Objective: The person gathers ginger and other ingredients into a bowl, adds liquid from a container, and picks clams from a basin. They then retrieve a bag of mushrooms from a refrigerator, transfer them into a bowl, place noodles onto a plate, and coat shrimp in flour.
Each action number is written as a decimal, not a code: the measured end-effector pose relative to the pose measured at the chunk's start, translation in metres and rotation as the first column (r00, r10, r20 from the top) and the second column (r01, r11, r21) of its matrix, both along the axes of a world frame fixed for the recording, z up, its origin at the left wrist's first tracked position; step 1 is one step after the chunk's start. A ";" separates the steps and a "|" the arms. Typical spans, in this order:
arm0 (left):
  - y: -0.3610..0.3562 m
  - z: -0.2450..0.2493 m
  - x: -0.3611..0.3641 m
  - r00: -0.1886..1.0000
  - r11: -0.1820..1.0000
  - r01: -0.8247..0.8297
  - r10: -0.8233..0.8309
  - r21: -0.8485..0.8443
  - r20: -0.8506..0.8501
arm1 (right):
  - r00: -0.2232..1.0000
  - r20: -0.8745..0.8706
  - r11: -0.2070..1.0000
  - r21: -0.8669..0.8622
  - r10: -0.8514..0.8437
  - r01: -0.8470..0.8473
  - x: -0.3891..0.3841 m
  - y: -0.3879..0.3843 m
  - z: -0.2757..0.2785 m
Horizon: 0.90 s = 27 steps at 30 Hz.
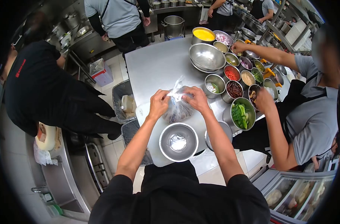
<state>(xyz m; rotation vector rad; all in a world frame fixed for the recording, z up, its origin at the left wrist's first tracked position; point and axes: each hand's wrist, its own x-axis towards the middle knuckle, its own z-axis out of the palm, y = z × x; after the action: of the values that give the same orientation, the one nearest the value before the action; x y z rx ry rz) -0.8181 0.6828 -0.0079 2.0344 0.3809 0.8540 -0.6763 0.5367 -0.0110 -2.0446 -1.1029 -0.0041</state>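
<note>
while we stand at the metal table (151, 63), a clear plastic bag (174, 112) sits between our two hands, its dark contents bunched low and its gathered neck up at our fingertips. our left hand (159, 102) is narrowed to a pinch, thumb and fingers on the film at the left of the neck; our right hand (195, 100) pinches the opposite side — so both hands hold the one bag, about level with each other and near together. a loose tip of film pokes up beyond our fingers, and the body of the bag lies below the grip; whether its bottom rests on the white board (154, 148) we cannot tell.

nearer to us, just beside the bag, a metal bowl (166, 149) stands between our forearms. a round metal vessel (228, 133) shows partly behind our right forearm. to the right of our right hand we see a small pot (214, 79) with something green inside, then tubs (228, 120) of chopped red pieces (232, 74), dried dark chillies (234, 90) and leafy greens (241, 115). a colander (203, 56) stands farther off, past our hands. on the right, a co-worker (308, 86) in grey has one hand (238, 46) over the far containers — the other is near the greens.
</note>
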 end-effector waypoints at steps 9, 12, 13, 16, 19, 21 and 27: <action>0.014 -0.003 -0.015 0.981 0.981 -0.191 0.192 -0.023 0.042 | 0.787 -0.599 0.943 -0.152 0.151 -0.297 0.040 -0.009 0.027; 0.009 -0.004 -0.010 0.978 0.981 -0.184 0.189 -0.062 0.086 | 0.988 -0.038 0.981 0.126 0.151 -0.145 0.001 0.014 0.024; 0.013 -0.005 -0.010 0.978 0.961 -0.185 0.201 -0.207 0.060 | 0.987 -0.078 0.990 -0.014 0.139 -0.141 0.001 0.016 0.024; 0.044 -0.032 -0.014 0.969 0.901 -0.162 0.223 -0.403 0.109 | 0.991 -0.104 0.997 0.010 0.082 -0.081 0.019 0.008 0.013; 0.058 -0.037 -0.021 0.975 0.826 -0.163 0.219 -0.540 0.041 | 0.981 -0.109 0.987 -0.008 -0.160 0.161 0.032 -0.014 0.019; 0.061 -0.038 -0.020 0.984 0.868 -0.160 0.177 -0.470 -0.008 | 0.910 -0.307 0.959 -0.056 -0.280 0.277 0.030 -0.023 0.011; -0.002 0.017 -0.005 0.962 0.828 -0.230 0.272 0.512 -0.008 | 0.932 -0.327 0.974 0.104 -0.158 0.201 0.017 -0.015 0.020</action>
<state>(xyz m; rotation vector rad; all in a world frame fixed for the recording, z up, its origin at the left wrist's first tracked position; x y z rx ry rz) -0.8235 0.6809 0.0087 2.5531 0.5204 1.1268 -0.6594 0.5217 0.0090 -1.9333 -0.6948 0.1483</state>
